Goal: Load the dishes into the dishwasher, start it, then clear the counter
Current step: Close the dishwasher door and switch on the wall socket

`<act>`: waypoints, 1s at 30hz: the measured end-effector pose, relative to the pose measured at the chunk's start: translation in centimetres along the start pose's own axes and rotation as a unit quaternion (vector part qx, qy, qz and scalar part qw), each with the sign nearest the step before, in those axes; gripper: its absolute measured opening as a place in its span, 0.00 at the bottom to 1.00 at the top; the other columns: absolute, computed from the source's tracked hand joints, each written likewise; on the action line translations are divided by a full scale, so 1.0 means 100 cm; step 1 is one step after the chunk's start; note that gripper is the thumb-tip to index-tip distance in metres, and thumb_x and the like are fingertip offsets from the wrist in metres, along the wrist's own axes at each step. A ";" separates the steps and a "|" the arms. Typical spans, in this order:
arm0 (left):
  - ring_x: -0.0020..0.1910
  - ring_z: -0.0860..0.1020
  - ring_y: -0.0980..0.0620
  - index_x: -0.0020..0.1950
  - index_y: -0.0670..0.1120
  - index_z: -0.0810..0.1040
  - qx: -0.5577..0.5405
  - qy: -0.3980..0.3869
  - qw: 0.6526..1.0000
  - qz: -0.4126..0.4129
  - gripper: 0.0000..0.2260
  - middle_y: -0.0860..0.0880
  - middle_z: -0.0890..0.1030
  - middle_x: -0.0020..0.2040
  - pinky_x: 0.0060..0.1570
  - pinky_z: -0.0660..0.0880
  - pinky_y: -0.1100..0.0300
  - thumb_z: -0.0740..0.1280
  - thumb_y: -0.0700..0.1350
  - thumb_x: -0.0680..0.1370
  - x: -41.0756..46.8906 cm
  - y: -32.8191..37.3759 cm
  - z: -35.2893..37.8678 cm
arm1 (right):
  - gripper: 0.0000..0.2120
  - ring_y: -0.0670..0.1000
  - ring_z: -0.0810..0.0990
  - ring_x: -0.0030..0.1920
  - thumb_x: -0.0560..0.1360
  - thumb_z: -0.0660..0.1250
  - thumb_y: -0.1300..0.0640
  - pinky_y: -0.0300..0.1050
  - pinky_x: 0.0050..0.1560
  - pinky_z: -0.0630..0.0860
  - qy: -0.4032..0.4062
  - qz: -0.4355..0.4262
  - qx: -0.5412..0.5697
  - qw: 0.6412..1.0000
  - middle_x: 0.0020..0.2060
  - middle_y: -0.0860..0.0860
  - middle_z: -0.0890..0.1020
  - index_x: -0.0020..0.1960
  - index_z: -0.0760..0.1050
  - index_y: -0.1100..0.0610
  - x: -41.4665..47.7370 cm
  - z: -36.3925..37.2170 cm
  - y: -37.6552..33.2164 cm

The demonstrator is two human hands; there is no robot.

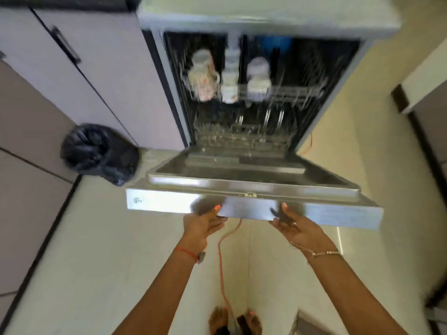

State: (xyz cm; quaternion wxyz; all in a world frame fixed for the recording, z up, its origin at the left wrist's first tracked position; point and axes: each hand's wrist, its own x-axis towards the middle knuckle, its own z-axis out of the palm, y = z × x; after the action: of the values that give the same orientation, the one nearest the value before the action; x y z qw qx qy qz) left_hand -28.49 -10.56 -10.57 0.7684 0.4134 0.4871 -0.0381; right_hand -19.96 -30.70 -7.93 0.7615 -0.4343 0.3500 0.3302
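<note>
At nine o'clock we see a black bin bag [99,153] on the pale floor [108,250], just beside the mauve cabinets [113,76] that fill the left side from seven to eleven o'clock. A dark handle [65,45] sits on one cabinet door at ten o'clock. A red cord [220,262] trails over the floor at six o'clock. At three o'clock we see a pale unit [425,81] with a dark edge, too blurred to identify.
</note>
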 end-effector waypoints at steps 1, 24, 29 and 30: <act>0.31 0.82 0.50 0.54 0.30 0.75 0.014 -0.003 1.000 0.024 0.13 0.41 0.82 0.33 0.31 0.80 0.62 0.69 0.36 0.73 -0.003 0.027 0.014 | 0.12 0.55 0.83 0.37 0.62 0.76 0.64 0.44 0.29 0.80 -0.005 0.000 -0.015 1.000 0.41 0.60 0.83 0.41 0.75 0.65 -0.004 0.018 -0.023; 0.34 0.82 0.42 0.44 0.33 0.73 -0.003 -0.003 0.997 0.076 0.05 0.32 0.77 0.50 0.35 0.80 0.54 0.59 0.30 0.79 0.072 0.352 0.212 | 0.10 0.54 0.75 0.40 0.70 0.72 0.54 0.49 0.42 0.75 0.024 -0.555 -0.608 0.567 0.37 0.56 0.78 0.42 0.75 0.61 0.060 0.232 -0.290; 0.29 0.82 0.46 0.43 0.32 0.73 -0.034 -0.050 0.996 0.070 0.08 0.36 0.78 0.40 0.36 0.80 0.54 0.56 0.27 0.77 0.064 0.351 0.212 | 0.49 0.60 0.55 0.74 0.59 0.77 0.43 0.55 0.74 0.54 -0.047 -0.565 -0.769 0.295 0.73 0.58 0.60 0.73 0.61 0.57 0.087 0.269 -0.327; 0.30 0.82 0.47 0.43 0.32 0.74 0.004 -0.054 0.995 0.083 0.07 0.38 0.80 0.37 0.36 0.81 0.56 0.58 0.26 0.76 0.061 0.349 0.211 | 0.52 0.58 0.50 0.75 0.60 0.75 0.40 0.54 0.74 0.48 -0.054 -0.544 -0.793 0.267 0.75 0.57 0.53 0.75 0.55 0.56 0.094 0.273 -0.332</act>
State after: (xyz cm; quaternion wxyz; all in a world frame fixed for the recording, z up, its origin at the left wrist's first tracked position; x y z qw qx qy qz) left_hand 5.87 0.22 9.39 0.7927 0.4525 0.4086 0.0013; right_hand 18.60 -17.89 8.94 0.0576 -0.8929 -0.4458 -0.0248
